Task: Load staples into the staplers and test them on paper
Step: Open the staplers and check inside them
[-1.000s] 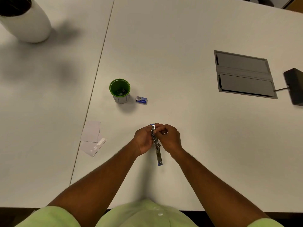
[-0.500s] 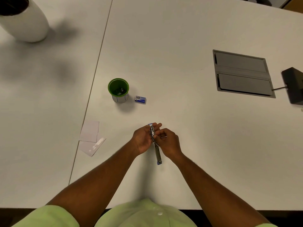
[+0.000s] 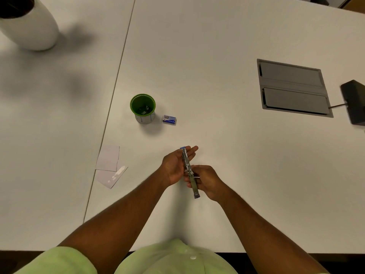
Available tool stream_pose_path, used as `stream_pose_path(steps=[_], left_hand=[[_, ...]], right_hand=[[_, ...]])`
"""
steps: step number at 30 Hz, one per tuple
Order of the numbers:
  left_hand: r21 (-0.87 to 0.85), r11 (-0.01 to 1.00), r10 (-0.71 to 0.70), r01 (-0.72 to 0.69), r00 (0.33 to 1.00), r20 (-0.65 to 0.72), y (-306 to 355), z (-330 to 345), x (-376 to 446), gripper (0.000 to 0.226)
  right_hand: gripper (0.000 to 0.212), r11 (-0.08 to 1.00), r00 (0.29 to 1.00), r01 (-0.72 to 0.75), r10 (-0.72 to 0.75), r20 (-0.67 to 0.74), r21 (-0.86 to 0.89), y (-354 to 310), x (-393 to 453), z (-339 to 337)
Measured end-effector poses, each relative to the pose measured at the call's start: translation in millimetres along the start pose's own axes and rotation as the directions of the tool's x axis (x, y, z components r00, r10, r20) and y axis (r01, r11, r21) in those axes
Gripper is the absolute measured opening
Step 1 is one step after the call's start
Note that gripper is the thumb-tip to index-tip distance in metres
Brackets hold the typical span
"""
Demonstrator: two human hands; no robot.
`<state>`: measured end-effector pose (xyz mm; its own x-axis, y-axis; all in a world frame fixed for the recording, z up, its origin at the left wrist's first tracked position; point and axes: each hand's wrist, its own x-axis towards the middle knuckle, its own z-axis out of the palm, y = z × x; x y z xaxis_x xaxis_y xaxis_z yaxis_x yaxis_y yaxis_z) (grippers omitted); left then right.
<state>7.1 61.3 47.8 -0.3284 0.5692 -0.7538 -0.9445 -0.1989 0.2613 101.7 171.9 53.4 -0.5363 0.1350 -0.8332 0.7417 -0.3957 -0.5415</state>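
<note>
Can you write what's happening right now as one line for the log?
step: loading staples | stapler: swung open, off table | left hand: holds front | right hand: holds rear | staple box: beside green cup

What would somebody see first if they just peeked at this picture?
First, the two hands in the middle near the table's front edge: the left hand and the right hand hold a long opened silver metal stapler with blue tips. Behind them stands a round green cup with a small blue staple box beside it, and white paper slips lie to the left.

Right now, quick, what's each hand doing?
Left hand: holding the opened stapler, fingers straight.
Right hand: gripping the stapler's near half.
</note>
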Motion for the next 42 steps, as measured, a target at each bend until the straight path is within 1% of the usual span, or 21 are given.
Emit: stream_pose_path(steps=[5, 7, 9, 11, 12, 14, 16, 17, 19, 20, 21, 22, 23, 24, 27, 30, 32, 34, 38, 42], left_hand=[[0.015, 1.0, 0.023, -0.023, 1.0, 0.001, 0, -5, 5, 0.031], [0.06, 0.997, 0.045, -0.044, 0.999, -0.01, 1, -3, 9, 0.032], [0.12, 0.989, 0.092, -0.085, 0.994, -0.051, 1, -1, 12, 0.032], [0.198, 0.965, 0.196, -0.17, 0.974, -0.116, 5, 0, 15, 0.031], [0.264, 0.939, 0.265, -0.222, 0.954, -0.14, 8, -1, 16, 0.03], [0.412, 0.854, 0.407, -0.317, 0.901, -0.149, 17, -8, 18, 0.029], [0.569, 0.731, 0.533, -0.378, 0.836, -0.129, 26, -19, 21, 0.027], [0.679, 0.628, 0.592, -0.38, 0.799, -0.101, 28, -26, 22, 0.028], [0.882, 0.342, 0.688, -0.324, 0.725, -0.001, 32, -44, 25, 0.033], [0.939, 0.193, 0.713, -0.283, 0.699, 0.064, 34, -55, 28, 0.036], [0.969, 0.054, 0.714, -0.241, 0.688, 0.131, 36, -67, 30, 0.041], [0.978, -0.071, 0.694, -0.198, 0.694, 0.191, 38, -78, 33, 0.045], [0.973, -0.173, 0.665, -0.154, 0.711, 0.23, 40, -89, 35, 0.051], [0.962, -0.249, 0.637, -0.113, 0.729, 0.25, 41, -99, 37, 0.055], [0.922, -0.385, 0.58, -0.046, 0.765, 0.28, 40, -123, 42, 0.065], [0.881, -0.472, 0.571, -0.021, 0.754, 0.324, 34, -136, 45, 0.065], [0.867, -0.498, 0.589, -0.002, 0.733, 0.34, 31, -139, 46, 0.064], [0.862, -0.507, 0.612, 0.013, 0.71, 0.349, 28, -140, 48, 0.064], [0.859, -0.512, 0.63, 0.022, 0.689, 0.358, 25, -142, 49, 0.064], [0.86, -0.51, 0.631, 0.021, 0.688, 0.358, 25, -142, 50, 0.064]], right_hand=[[0.03, 0.995, 1.0, -0.025, 0.024, 0.012, 0.093, 1, 2, -6], [0.029, 0.992, 1.0, -0.025, 0.023, 0.021, 0.126, 2, 3, -8], [0.029, 0.985, 1.0, -0.024, 0.021, 0.021, 0.168, 2, 4, -10], [0.029, 0.977, 1.0, -0.018, 0.02, -0.008, 0.212, 1, 6, -10], [0.028, 0.975, 0.999, -0.011, 0.02, -0.038, 0.222, 0, 8, -11], [0.025, 0.973, 0.994, 0.002, 0.024, -0.108, 0.231, -2, 11, -15], [0.023, 0.967, 0.989, 0.01, 0.028, -0.146, 0.255, -5, 16, -19], [0.023, 0.964, 0.987, 0.013, 0.031, -0.159, 0.266, -7, 19, -21], [0.02, 0.964, 0.981, 0.018, 0.034, -0.192, 0.266, -11, 25, -25], [0.018, 0.968, 0.977, 0.026, 0.028, -0.21, 0.251, -12, 28, -26], [0.017, 0.974, 0.973, 0.038, 0.015, -0.23, 0.225, -14, 32, -28], [0.016, 0.98, 0.967, 0.053, -0.002, -0.254, 0.191, -15, 36, -29], [0.016, 0.986, 0.96, 0.067, -0.022, -0.28, 0.152, -16, 41, -30], [0.019, 0.99, 0.952, 0.084, -0.047, -0.302, 0.11, -17, 45, -30], [0.026, 0.986, 0.913, 0.152, -0.166, -0.373, -0.068, -19, 59, -32], [0.02, 0.942, 0.856, 0.195, -0.299, -0.421, -0.272, -18, 70, -36], [0.01, 0.889, 0.813, 0.18, -0.375, -0.446, -0.42, -15, 76, -37], [0.008, 0.836, 0.775, 0.152, -0.432, -0.461, -0.528, -11, 77, -38], [0.012, 0.754, 0.734, 0.161, -0.523, -0.433, -0.637, -4, 79, -36], [0.009, 0.696, 0.634, 0.234, -0.639, -0.436, -0.678, -6, 79, -35]])
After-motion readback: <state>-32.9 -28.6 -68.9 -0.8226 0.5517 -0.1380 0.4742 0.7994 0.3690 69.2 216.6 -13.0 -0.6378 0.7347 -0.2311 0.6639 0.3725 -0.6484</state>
